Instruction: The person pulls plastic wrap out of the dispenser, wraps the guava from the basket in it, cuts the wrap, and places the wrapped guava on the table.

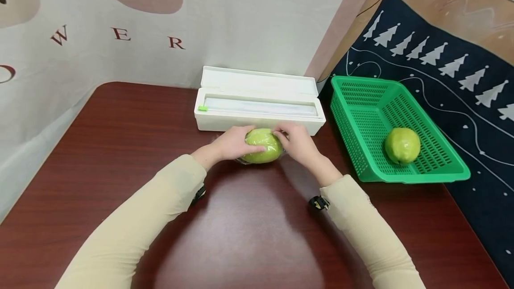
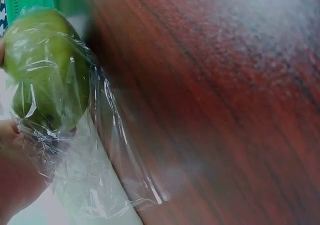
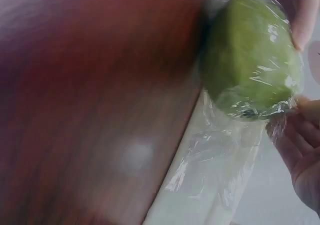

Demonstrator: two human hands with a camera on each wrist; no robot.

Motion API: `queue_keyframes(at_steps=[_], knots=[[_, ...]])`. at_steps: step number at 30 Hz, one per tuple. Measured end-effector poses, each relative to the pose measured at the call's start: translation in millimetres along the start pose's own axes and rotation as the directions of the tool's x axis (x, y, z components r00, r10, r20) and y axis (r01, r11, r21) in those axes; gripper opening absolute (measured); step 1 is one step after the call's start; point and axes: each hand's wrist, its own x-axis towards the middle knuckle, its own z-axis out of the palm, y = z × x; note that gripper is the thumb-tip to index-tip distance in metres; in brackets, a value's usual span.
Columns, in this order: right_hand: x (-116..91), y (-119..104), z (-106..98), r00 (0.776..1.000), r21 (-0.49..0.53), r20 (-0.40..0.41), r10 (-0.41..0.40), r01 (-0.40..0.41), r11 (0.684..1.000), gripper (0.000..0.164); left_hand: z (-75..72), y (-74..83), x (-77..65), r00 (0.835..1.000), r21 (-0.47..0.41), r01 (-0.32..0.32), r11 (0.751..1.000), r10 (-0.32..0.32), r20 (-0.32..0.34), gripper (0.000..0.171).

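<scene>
A green guava-like fruit (image 1: 263, 146) in clear plastic wrap (image 2: 107, 155) is held just above or on the table, in front of a white box. My left hand (image 1: 233, 142) grips its left end, with the thumb across the near side. At its right end my right hand (image 1: 296, 142) pinches the wrap between thumb and fingers. In the right wrist view, the film bunches at those fingertips (image 3: 302, 105) and a loose flap hangs from the fruit (image 3: 252, 60). The left wrist view shows more loose film trailing from the fruit's other end.
Behind the hands stands the open white wrap box (image 1: 257, 121), its lid raised and a green slider at the left. A green basket (image 1: 345, 133) on the right holds another green fruit (image 1: 403, 145). Dark red wood covers the table (image 1: 100, 159); a printed cloth hangs behind.
</scene>
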Motion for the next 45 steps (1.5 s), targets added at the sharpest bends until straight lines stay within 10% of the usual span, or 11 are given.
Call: queue_keyframes(at_steps=[10,17,23,38,45], knots=[[-12.0,-1.5,1.3,0.98,-0.227,0.131,-0.15,0.177,0.958,0.045,11.2,-6.7,-4.9,0.987,0.207,-0.114,0.972,0.135,-0.088,0.066],[-9.6,-3.8,0.2,0.989,-0.231,0.133,-0.071,0.101,0.968,0.038,12.7,-14.1,-9.8,0.92,0.405,-0.281,0.87,0.364,-0.143,0.065],[-13.5,-2.3,1.9,0.995,-0.176,0.095,0.017,0.0,0.984,0.061,10.9,-18.8,-13.4,0.904,0.388,-0.328,0.861,0.405,-0.135,0.072],[-11.5,1.6,10.0,0.977,-0.214,0.205,-0.052,0.096,0.972,0.081,5.5,-8.1,-15.2,0.968,0.358,-0.226,0.906,0.249,-0.019,0.078],[-7.2,2.4,2.9,0.963,-0.15,0.267,-0.035,0.077,0.986,0.078,6.8,-9.9,-20.4,0.964,0.35,-0.232,0.908,0.262,-0.041,0.083]])
